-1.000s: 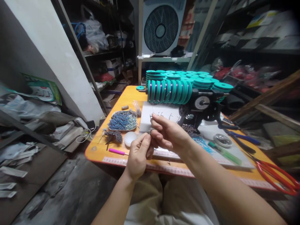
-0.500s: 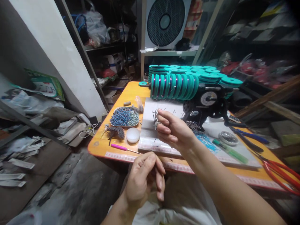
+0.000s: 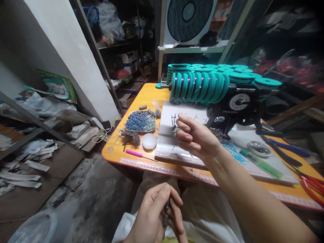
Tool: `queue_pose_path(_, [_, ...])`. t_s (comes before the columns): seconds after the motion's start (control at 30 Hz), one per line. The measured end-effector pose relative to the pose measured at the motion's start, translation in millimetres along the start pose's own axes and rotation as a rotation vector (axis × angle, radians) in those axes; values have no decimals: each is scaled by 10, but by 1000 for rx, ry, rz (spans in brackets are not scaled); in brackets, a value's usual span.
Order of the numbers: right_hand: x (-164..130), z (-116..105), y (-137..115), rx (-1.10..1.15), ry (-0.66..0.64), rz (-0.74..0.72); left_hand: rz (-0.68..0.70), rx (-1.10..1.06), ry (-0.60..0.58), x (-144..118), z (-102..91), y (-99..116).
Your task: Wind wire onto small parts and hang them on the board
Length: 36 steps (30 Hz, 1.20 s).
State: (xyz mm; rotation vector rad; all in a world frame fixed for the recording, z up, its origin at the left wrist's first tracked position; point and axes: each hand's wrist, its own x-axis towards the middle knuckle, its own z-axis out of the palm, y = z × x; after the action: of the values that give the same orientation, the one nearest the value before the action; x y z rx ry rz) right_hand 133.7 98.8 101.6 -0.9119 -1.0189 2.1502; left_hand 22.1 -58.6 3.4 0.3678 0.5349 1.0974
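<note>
My left hand (image 3: 159,211) is low over the lap, its fingers closed around a small dark slender piece (image 3: 166,216) whose kind I cannot make out. My right hand (image 3: 194,136) hovers over the white board (image 3: 165,148), fingers curled together. Something small shows at those fingers, too unclear to name. Thin black wire-like pieces (image 3: 174,118) lie on the board just beyond. A pink-handled screwdriver-like tool (image 3: 134,153) rests near the table edge, beside a round white container (image 3: 149,141).
Blue and pale small rods fill a tray (image 3: 140,130) on the orange table (image 3: 113,143). Teal spools (image 3: 199,86) sit on a black winding machine (image 3: 238,104). Right of my arm lie a green tube (image 3: 263,165), blue-handled pliers (image 3: 291,148) and red-handled scissors (image 3: 311,185).
The view has shifted, moving the table rightward in the picture. My left hand is lower, and the dark piece in it now shows. My right hand stays over the board.
</note>
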Motion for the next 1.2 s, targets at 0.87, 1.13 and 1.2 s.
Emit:
queue_pose_path(0.87, [-3, -36, 39, -24, -17, -20, -129, -59, 96, -274, -152, -106])
queue_pose_path(1.13, [-61, -123, 131, -180, -113, -47, -74, 20, 100, -219, -170, -32])
queue_pose_path(1.2, [-124, -149, 223, -260, -141, 0, -47, 28, 116, -210, -189, -25])
